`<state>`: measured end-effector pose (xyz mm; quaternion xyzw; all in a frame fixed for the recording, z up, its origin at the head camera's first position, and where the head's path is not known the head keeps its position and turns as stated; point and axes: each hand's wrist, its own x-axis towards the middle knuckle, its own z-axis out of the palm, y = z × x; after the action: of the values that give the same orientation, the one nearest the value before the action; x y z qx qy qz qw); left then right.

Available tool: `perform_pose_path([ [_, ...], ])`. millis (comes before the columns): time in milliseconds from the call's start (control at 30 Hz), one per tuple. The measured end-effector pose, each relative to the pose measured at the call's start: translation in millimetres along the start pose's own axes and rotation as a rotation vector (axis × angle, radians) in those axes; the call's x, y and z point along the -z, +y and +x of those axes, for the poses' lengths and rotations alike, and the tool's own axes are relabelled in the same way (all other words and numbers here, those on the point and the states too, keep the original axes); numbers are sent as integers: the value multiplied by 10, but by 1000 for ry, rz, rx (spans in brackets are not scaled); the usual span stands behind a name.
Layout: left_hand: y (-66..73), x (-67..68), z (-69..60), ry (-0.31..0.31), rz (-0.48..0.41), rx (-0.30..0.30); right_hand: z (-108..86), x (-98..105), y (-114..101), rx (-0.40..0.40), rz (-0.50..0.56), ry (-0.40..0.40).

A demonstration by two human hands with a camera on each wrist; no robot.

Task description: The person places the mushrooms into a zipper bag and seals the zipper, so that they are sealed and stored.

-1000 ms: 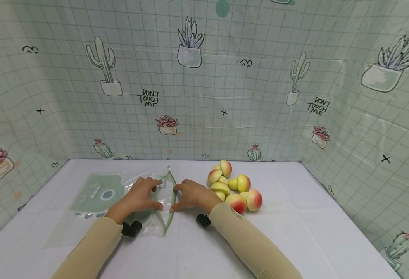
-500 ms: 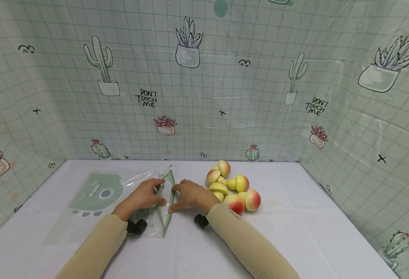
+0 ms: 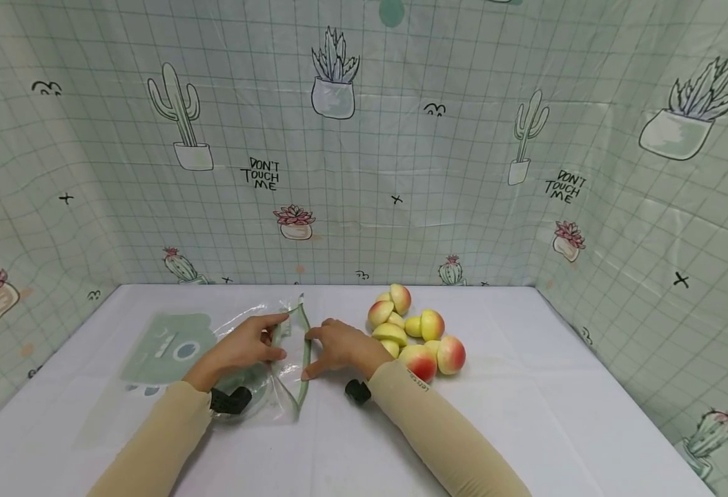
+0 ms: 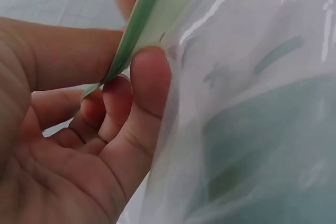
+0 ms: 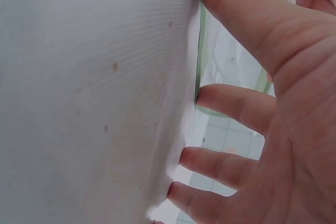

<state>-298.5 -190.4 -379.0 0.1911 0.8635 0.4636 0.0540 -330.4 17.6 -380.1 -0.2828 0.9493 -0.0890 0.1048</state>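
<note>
A clear plastic zip bag with a green printed face lies flat on the left of the white table. Its green-edged mouth faces right and gapes. My left hand pinches the mouth's left lip between thumb and fingers; in the left wrist view the green strip passes between them. On the opposite lip, my right hand presses with spread fingertips. The right wrist view shows its thumb and index fingertip on the green edge, with the other fingertips touching the white cloth. Nothing shows inside the bag's mouth.
Several yellow-and-red mushroom-shaped pieces lie in a cluster beyond and right of my right wrist. White cloth covers the table. A patterned curtain stands behind it and along both sides.
My left hand moved slightly right, then back left with the lip it holds, so the bag's mouth is wider now than half a second ago. My right hand has stayed nearly still.
</note>
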Motion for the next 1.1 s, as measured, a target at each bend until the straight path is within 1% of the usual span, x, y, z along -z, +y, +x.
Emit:
perform_pose_path([
  [67,13,27,-26,-8,-26,-1,-5,6,-2,-1,-1,-5],
  [233,60,127,-91,-34,-43,-12,-12,16,-15,-13,-3,-15],
  [400,103,259,-152,-17,-95,-18,-10,17,-17,-25,-4,-14],
  [467,108,285,-164,-14,-113,-32,-9,16,-14,-28,-4,-13],
  [567,106,267,-164,-41,-91,-41,-12,10,-10,-33,-5,-13],
  [633,95,226,-148,-68,-73,-38,-14,4,-7,-34,-3,-15],
  [700,91,179,-127,-82,-47,-23,-20,2,-2,-35,0,-16],
  [767,83,140,-109,-77,-40,-6,-24,1,-2,-33,2,-15],
  [900,70,92,-81,-35,-9,-1,-31,8,-8,-30,2,-15],
  [1000,52,75,-63,-15,-1,-11,-30,8,-5,-34,1,-15],
  [1100,30,65,-47,-11,-17,-20,-26,1,4,-36,0,-12],
])
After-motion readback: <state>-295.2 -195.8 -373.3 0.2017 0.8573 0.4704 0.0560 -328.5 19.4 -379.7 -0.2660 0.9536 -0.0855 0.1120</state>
